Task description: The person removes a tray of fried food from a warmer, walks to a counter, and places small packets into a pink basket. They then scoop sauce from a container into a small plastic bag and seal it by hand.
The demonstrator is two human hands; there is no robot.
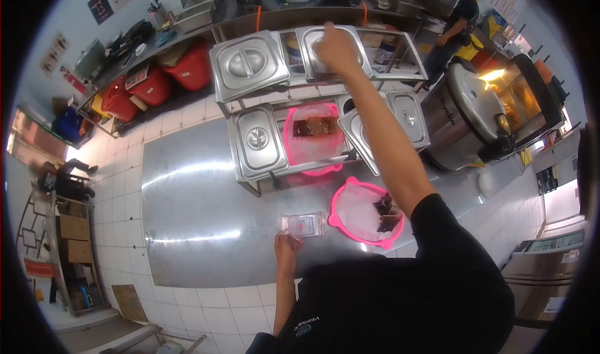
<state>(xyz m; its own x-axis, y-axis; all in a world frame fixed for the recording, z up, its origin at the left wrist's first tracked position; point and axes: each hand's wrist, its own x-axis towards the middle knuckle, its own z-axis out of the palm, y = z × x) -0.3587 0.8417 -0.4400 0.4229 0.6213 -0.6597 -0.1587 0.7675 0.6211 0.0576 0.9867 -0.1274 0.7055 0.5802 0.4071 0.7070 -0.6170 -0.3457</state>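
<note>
Out in front, my right hand (335, 46) is closed over the middle of a steel pan lid (304, 41) on the upper shelf; the hand hides the lid's handle. My left hand (288, 246) pinches the near edge of a flat, clear rectangular packet (302, 224) with small coloured print, low over the steel table (194, 210). To the packet's right is a pink basket (335, 216) lined with white paper, with dark wrapped pieces (389, 217) at its right side. Another pink basket (289, 142), holding brown packets (315, 126), sits within the rack below my right forearm.
More lidded steel pans (249, 63) stand on the rack, and one lid (362, 138) lies tilted under my forearm. A large steel cooker (459, 116) is at the right. Red bins (150, 84) line the back left. A co-worker (455, 25) stands at the far right.
</note>
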